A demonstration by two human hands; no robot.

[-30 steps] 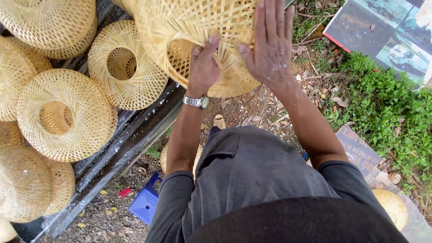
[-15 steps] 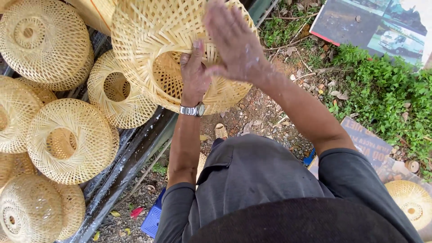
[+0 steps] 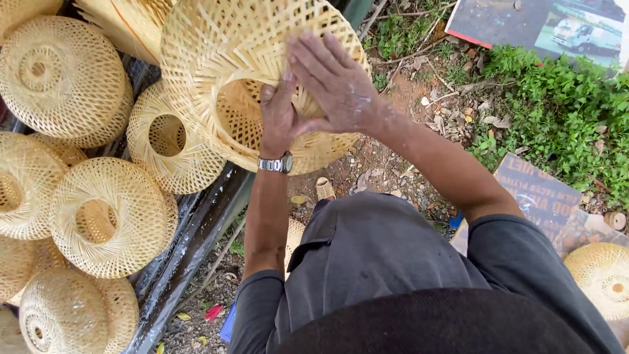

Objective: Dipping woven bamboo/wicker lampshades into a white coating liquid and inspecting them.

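I hold a large woven bamboo basket (image 3: 216, 59) up in front of me, its round opening facing me. My left hand (image 3: 278, 118), with a metal wristwatch (image 3: 275, 164) on the wrist, grips the rim of that opening from below. My right hand (image 3: 331, 82) lies flat on the basket's outer weave at its right side, fingers spread and pointing up-left. My dark grey shirt (image 3: 380, 262) fills the lower middle of the view.
Several similar woven baskets (image 3: 105, 216) lie stacked at the left on dark sheeting (image 3: 190, 242). Bare dirt with leaves (image 3: 393, 164) lies below. Green weeds (image 3: 563, 111), printed boards (image 3: 534, 193) and another basket (image 3: 603, 275) are at the right.
The basket has moved down and left in view and turned, so its opening faces me more. My right hand slid from the upper right of the weave to the basket's right side.
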